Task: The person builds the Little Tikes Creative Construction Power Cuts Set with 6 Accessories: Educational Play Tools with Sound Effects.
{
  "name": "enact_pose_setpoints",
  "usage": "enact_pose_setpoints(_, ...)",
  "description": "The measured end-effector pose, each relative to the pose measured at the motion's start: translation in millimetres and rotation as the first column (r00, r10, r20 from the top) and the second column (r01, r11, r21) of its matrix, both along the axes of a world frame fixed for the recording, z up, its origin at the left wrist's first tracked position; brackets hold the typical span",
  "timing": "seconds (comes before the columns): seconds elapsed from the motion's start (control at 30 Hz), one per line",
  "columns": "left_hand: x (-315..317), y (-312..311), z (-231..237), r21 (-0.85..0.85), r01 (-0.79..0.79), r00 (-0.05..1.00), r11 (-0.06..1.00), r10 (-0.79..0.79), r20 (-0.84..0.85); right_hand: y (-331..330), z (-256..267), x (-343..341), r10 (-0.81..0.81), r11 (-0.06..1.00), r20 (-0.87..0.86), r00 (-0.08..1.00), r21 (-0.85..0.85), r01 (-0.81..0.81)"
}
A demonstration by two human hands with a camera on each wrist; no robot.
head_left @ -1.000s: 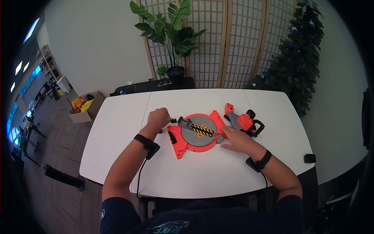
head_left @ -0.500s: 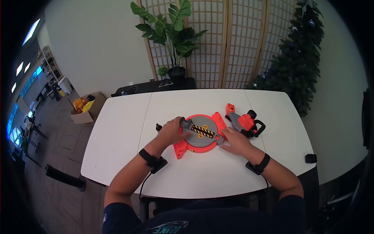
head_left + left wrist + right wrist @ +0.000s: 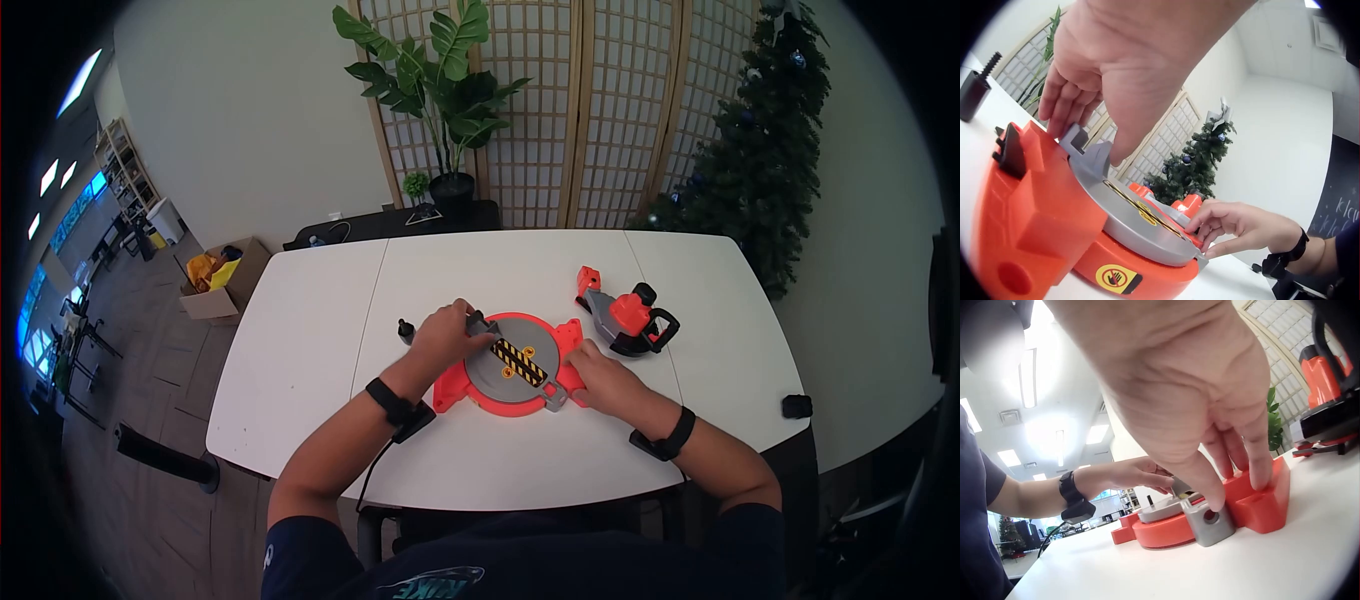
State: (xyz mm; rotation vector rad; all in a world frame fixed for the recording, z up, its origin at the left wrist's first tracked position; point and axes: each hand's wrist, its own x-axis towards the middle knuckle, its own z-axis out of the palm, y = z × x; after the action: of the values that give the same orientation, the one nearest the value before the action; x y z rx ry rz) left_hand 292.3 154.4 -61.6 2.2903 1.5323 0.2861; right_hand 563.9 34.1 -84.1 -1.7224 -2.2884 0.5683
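Note:
A red toy mitre saw base with a grey round turntable lies on the white table. My left hand holds the grey bracket at the turntable's far left end, thumb on one side and fingers on the other. At the opposite end my right hand grips the base's red right wing, its thumb beside the grey end piece. A black knob with a threaded screw stands left of my left hand.
To the right sits the toy's red and grey saw head with a black handle. A small black object lies near the table's right edge. A cardboard box is on the floor at left; a potted plant stands behind the table.
My left hand has moved right from beside the small black part to the grey bracket. The base has then turned clockwise, its right wing coming nearer, with my right hand staying on it.

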Motion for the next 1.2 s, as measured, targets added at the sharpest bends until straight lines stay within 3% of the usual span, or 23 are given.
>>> enact_pose_setpoints(0.1,4,1,-1,0.022,0.026,0.999,0.999,-0.025,-0.020,2,4,2,0.041,0.999,-0.032,0.999,0.028,-0.040)
enact_pose_setpoints(0.2,6,3,-7,0.060,0.054,0.997,0.997,-0.050,-0.060,11,-4,6,0.080,0.994,0.085,0.993,0.066,-0.086)
enact_pose_setpoints(0.27,7,3,-8,0.075,0.070,0.995,0.995,-0.064,-0.079,19,-13,11,0.198,0.917,0.179,0.964,0.313,-0.246)
enact_pose_setpoints(0.3,6,2,-8,0.086,0.066,0.994,0.994,-0.058,-0.092,21,-17,13,0.197,0.918,0.179,0.964,0.312,-0.246)
enact_pose_setpoints(0.37,7,1,-6,0.096,0.064,0.993,0.993,-0.054,-0.107,24,-3,8,0.155,0.983,0.145,0.977,0.074,-0.167)
enact_pose_setpoints(0.47,6,0,-3,0.063,0.068,0.991,0.996,-0.060,-0.118,26,10,6,0.162,0.987,0.152,0.975,-0.050,-0.156)
enact_pose_setpoints(0.7,6,8,-8,0.058,0.124,0.985,0.991,-0.116,-0.126,32,7,6,0.205,0.978,0.263,0.943,-0.025,-0.206)
enact_pose_setpoints(0.77,8,10,-4,0.058,0.137,0.982,0.989,-0.128,-0.140,32,4,6,0.209,0.970,0.247,0.946,0.074,-0.234)
enact_pose_setpoints(0.87,10,11,0,-0.008,0.126,0.982,0.992,-0.126,-0.138,32,10,4,0.208,0.976,0.283,0.936,-0.004,-0.216)
enact_pose_setpoints(0.93,11,13,0,-0.021,0.162,0.985,0.987,-0.163,-0.055,35,4,6,0.216,0.973,0.273,0.938,0.019,-0.230)
enact_pose_setpoints(1.2,19,25,-3,-0.065,0.219,0.974,0.974,-0.222,-0.045,35,2,6,0.207,0.973,0.268,0.941,0.046,-0.227)
